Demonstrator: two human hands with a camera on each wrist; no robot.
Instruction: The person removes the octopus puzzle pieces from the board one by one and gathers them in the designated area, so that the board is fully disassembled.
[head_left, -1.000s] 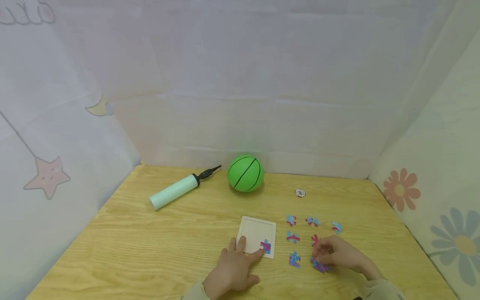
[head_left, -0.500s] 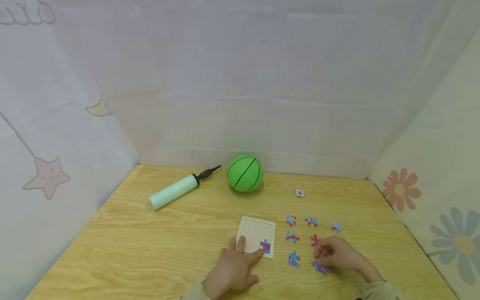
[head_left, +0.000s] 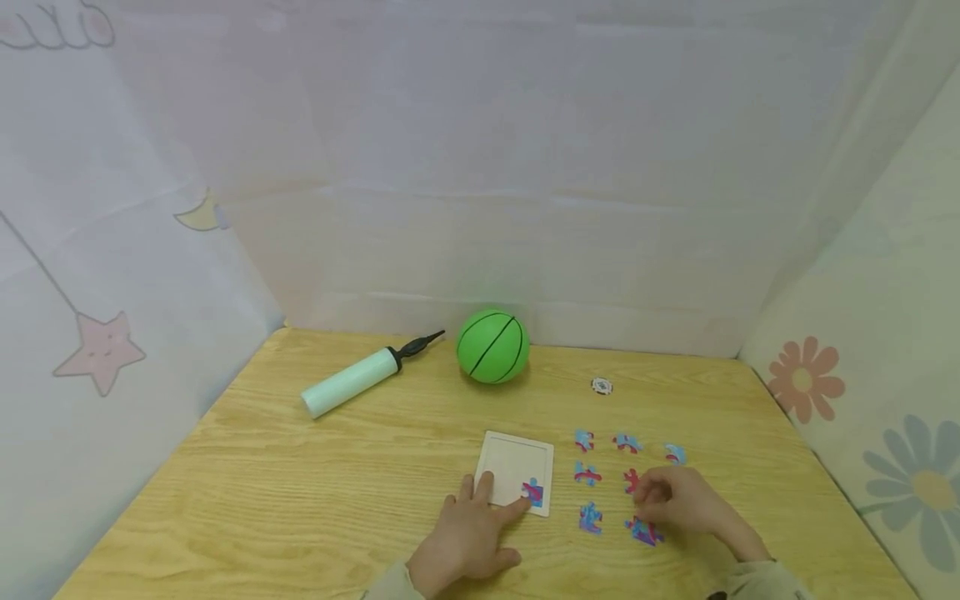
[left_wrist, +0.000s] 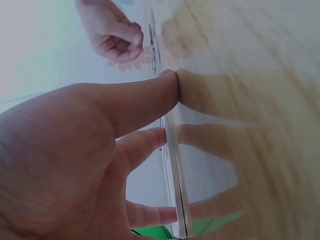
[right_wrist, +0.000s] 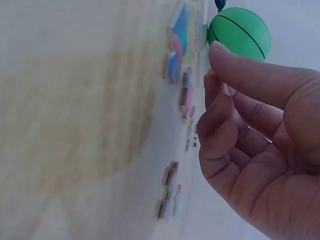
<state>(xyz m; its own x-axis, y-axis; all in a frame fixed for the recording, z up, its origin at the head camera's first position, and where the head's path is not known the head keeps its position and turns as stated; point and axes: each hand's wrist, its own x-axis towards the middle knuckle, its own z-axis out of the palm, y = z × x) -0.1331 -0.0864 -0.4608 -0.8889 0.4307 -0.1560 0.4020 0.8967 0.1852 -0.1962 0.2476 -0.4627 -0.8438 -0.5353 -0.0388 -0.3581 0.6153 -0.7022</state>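
Note:
My left hand (head_left: 468,533) lies spread over the near side of a square wooden puzzle tray (head_left: 515,442). Its fingers rest on the tray, and the index fingertip reaches the jigsaw piece (head_left: 536,492) in the tray's near right corner. To the right, my right hand (head_left: 678,500) hovers low over the table with loosely curled fingers. A blue-purple jigsaw piece (head_left: 647,533) lies just below its fingertips, and a red piece (head_left: 632,479) beside them. The right wrist view shows nothing between the thumb and fingers; a blue and pink piece (right_wrist: 176,47) lies close by.
Several more pieces lie between tray and right hand, among them a blue one (head_left: 590,517) and a blue-red one (head_left: 588,473). A green ball (head_left: 493,347), a mint hand pump (head_left: 351,383) and a round chip (head_left: 602,386) stand or lie farther back.
The blue-purple piece by my right hand has turned and shifted slightly right. My right fingers have lifted a little away from it. The left hand holds its place on the tray.

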